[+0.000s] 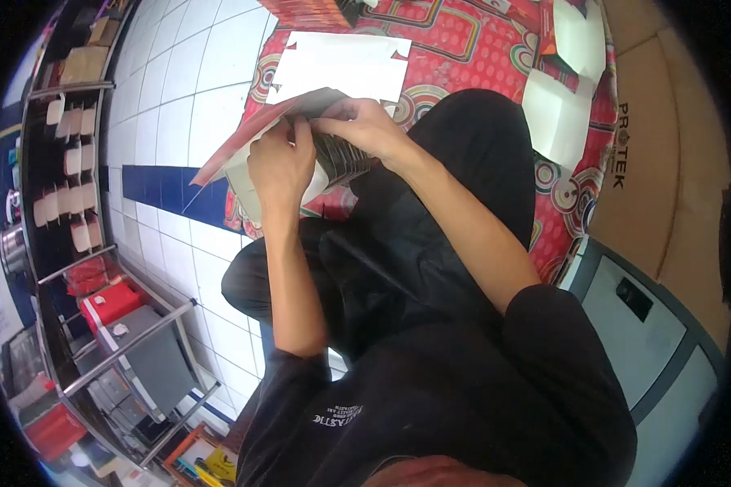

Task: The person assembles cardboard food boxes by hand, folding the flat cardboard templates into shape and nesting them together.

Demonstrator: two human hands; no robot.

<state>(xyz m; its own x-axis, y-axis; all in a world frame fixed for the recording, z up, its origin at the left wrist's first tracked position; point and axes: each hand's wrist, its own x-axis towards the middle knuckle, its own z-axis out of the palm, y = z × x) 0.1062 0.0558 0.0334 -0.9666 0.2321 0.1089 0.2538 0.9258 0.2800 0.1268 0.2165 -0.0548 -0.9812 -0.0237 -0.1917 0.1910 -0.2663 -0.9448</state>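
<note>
Near the top centre, my left hand [282, 166] and my right hand [364, 128] are close together on a red and white printed card sheet [240, 140]. The fingers of both hands are bent and pinch the sheet's edge. Under the sheet, beside my right hand, is a stack of dark-edged folded pieces [343, 161]. A pale card panel [244, 185] shows below the sheet on the left. Behind my hands lies a flat white card sheet [345, 65] with notched edges.
A red patterned mat [439, 77] lies under the work. Open white boxes [557, 120] stand at the right, by a large cardboard sheet [638, 154]. A red stack [309, 11] sits at the top. Metal shelving [65, 170] stands left, beyond white floor tiles [158, 89].
</note>
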